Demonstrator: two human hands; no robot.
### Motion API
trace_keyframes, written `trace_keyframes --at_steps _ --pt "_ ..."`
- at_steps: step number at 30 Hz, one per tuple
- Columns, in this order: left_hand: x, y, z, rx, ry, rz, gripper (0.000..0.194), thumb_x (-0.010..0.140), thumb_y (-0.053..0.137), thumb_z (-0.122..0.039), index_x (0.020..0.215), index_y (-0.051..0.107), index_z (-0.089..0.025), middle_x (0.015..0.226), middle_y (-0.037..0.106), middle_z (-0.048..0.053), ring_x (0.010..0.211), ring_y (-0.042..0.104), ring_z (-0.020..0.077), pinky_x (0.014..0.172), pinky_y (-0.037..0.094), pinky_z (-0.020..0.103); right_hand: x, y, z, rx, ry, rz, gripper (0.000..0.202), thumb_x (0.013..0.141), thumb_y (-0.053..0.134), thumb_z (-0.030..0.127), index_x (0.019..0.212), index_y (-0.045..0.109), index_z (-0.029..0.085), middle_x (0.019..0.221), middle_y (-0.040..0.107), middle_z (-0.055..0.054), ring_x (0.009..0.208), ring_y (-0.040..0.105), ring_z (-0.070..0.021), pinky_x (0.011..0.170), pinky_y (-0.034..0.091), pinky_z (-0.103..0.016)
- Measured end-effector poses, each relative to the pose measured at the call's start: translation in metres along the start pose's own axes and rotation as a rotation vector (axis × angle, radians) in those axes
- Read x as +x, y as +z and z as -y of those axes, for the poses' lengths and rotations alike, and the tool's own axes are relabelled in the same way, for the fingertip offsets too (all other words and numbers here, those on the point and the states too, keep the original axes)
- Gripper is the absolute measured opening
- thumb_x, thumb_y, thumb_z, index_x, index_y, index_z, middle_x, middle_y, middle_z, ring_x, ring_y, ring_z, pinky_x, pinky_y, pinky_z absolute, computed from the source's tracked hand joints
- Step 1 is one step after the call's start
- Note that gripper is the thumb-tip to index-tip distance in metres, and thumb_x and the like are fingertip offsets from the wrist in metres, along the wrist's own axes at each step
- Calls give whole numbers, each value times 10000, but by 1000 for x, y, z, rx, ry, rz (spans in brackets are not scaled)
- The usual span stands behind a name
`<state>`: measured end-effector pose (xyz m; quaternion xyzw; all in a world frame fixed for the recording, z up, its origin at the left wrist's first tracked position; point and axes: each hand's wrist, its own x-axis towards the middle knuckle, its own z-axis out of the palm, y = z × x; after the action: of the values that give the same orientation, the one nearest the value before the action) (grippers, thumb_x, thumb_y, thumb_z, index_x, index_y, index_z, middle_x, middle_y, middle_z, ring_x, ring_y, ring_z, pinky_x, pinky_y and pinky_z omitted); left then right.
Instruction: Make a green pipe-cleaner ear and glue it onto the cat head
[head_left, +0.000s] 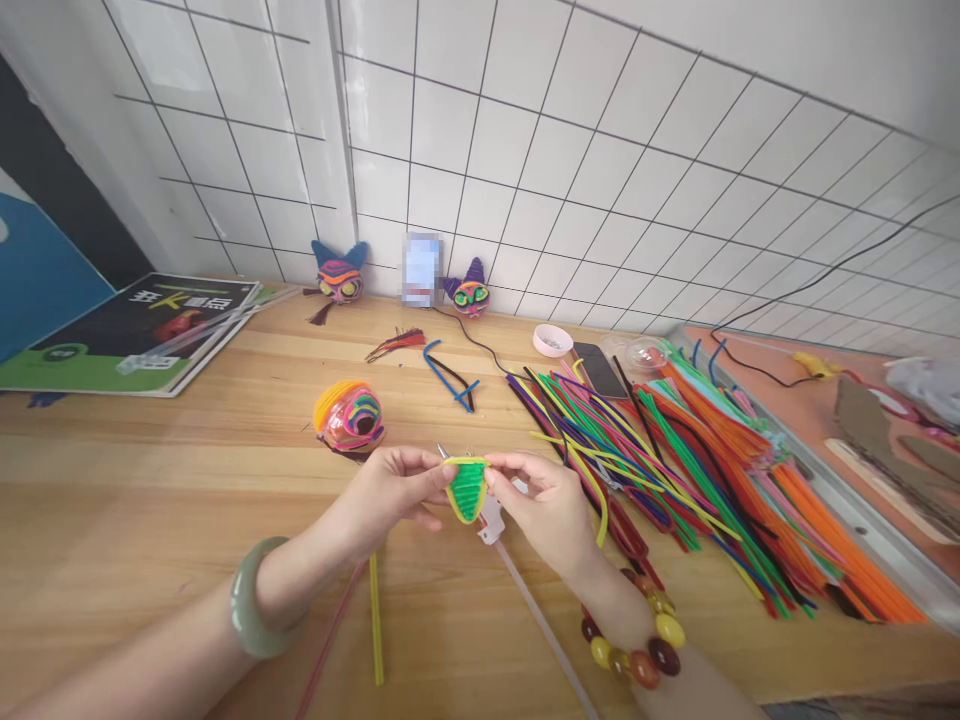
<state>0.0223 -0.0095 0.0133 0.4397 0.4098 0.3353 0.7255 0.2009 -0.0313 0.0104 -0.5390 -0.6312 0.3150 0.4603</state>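
My left hand [405, 490] and my right hand [547, 505] pinch the two upper corners of a pipe-cleaner triangle [470, 492]. Its ridged green middle has a yellow edge, and its rounded tip points down toward me. Partly hidden behind it and my right hand lies what looks like a white glue gun [491, 525], with a metal tip near my left fingers. Beyond my left hand sits a clear ball [349, 415] partly covered in orange, pink and other coloured pipe cleaners. Yellow pipe cleaners [376, 620] lie below my left wrist.
Loose coloured pipe cleaners [622, 450] and bundled ones [750, 480] spread at right. Two eared, face-like balls, one blue-eared [339, 272] and one purple-eared [469, 290], stand by the wall beside a lit phone [421, 270]. A pink bowl [553, 340] and dark phone [598, 370] are farther back.
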Motion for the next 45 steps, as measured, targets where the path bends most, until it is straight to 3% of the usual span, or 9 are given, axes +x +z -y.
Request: trace_keyframes --at_steps 8,23,45 --pt "0 0 1 18 9 -4 225 692 652 -336 730 669 -116 698 687 49 676 630 152 476 511 174 0 0 3 -10 -9 3 131 735 577 191 820 674 170 793 692 -51 707 646 -179 626 531 -270" --pt "1 1 5 63 -10 136 356 647 697 -231 991 640 -157 816 703 56 692 614 139 490 519 188 0 -1 0 23 64 -16 155 724 597 234 836 669 154 790 692 -70 664 651 -182 593 548 -281" --pt "3 2 5 121 25 167 319 657 683 -245 964 657 -159 817 707 62 704 622 156 499 515 200 -2 -1 4 86 87 -19 174 718 597 252 837 670 149 812 688 -76 652 658 -193 531 560 -270"
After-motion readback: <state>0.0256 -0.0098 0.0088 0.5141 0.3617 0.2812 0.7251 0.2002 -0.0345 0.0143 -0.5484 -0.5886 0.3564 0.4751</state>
